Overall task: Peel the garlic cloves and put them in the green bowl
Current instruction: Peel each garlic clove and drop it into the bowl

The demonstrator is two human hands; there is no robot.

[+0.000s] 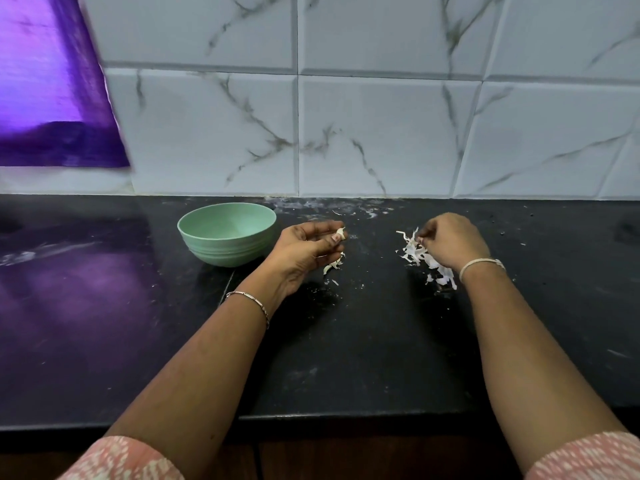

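I have the left hand (304, 252) pinching a clove (341, 233), the bowl (227, 237) just to its left; the right hand (450, 242), farther off, pinches peels (414, 253).

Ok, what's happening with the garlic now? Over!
Left hand pinches a clove, beside the bowl. Right hand at the peels, grip unclear. Nothing between clove and bowl.
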